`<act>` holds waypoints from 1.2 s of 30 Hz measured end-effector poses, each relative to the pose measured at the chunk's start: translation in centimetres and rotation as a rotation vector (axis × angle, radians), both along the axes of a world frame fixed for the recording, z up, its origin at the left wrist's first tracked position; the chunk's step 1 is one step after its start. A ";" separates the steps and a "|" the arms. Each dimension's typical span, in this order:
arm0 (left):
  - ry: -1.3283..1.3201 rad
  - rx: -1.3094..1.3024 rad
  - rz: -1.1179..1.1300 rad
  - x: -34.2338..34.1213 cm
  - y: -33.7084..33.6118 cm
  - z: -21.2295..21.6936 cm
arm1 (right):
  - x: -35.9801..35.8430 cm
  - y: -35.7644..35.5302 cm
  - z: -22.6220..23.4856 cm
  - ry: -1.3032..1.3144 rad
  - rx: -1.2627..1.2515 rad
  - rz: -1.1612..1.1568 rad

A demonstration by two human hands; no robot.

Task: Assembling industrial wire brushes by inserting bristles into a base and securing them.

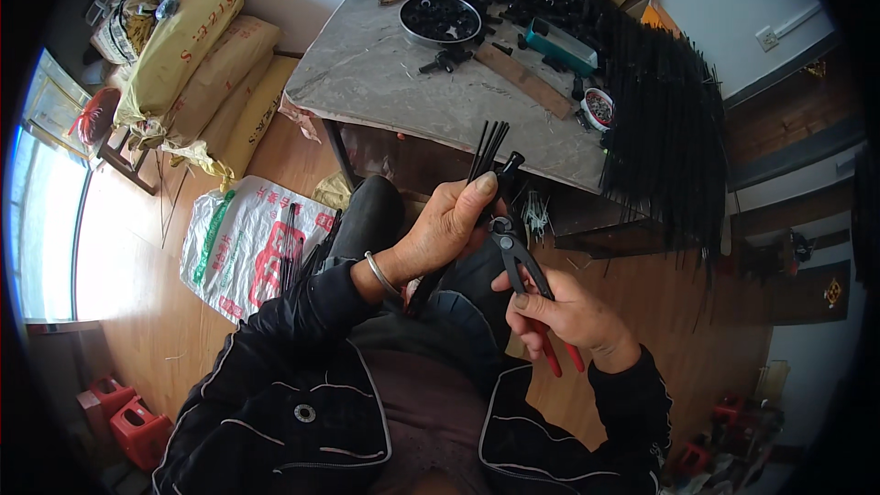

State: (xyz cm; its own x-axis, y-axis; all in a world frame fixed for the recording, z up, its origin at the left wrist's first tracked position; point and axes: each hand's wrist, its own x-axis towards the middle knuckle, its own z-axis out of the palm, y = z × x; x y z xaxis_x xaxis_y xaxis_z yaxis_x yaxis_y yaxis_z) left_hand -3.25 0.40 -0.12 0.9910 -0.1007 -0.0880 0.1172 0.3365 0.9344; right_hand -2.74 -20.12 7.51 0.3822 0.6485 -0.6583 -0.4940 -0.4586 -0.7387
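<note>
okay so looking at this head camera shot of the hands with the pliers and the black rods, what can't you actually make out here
All in the head view:
- The pliers' nose: too small and dark to tell whether it bites anything.
- The black rods' lower ends: hidden behind the left hand.
- The red handles: partly hidden inside the right hand.
- The round tin on the table: its small black parts blur together.
- The heap of long black strips: no count possible, and it fades into the dark rim.

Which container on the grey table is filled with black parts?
The round metal bowl near the table's far edge; the small red-rimmed cup holds mixed pieces, and the teal box looks closed.
</note>
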 end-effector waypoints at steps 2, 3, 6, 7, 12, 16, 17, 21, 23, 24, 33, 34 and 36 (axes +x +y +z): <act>-0.001 -0.004 -0.006 -0.2 -0.1 0.1 | -0.2 -0.1 0.2 0.062 0.017 -0.042; -0.002 -0.009 -0.010 -0.3 -0.2 0.2 | -0.3 -0.1 0.3 0.123 0.032 -0.084; -0.088 0.091 0.034 -0.6 -0.8 0.6 | -0.3 0.4 0.9 0.084 -0.081 -0.050; -0.088 0.092 0.029 -0.5 -0.8 0.6 | -0.2 0.6 1.1 0.084 -0.079 -0.054; -0.095 0.097 0.121 0.5 -0.3 -0.5 | 1.2 1.3 -0.1 -0.501 -0.254 0.097; -0.052 0.155 0.458 4.5 0.0 -3.5 | 7.5 2.5 -4.8 -1.315 -0.377 0.126; -0.047 0.148 0.504 5.4 0.8 -4.6 | 9.5 3.6 -5.4 -1.405 -0.498 0.141; -0.077 0.066 0.528 6.1 3.2 -2.9 | 15.0 5.9 -8.8 -1.550 -0.609 0.051; -0.126 0.057 0.558 6.1 4.3 -1.3 | 15.9 6.9 -9.9 -1.637 -0.621 -0.056; -0.150 0.041 0.560 6.1 5.2 -0.2 | 16.4 7.1 -10.5 -1.643 -0.614 -0.064; -0.428 -0.230 0.801 4.5 15.8 9.5 | 4.4 7.3 -10.0 -1.244 0.275 -0.090; -0.389 -0.393 0.801 4.3 17.3 8.5 | 2.1 6.6 -10.4 -0.772 0.352 0.025; -0.345 -0.556 0.782 5.4 18.0 5.3 | -0.8 5.4 -10.8 -0.385 0.449 -0.053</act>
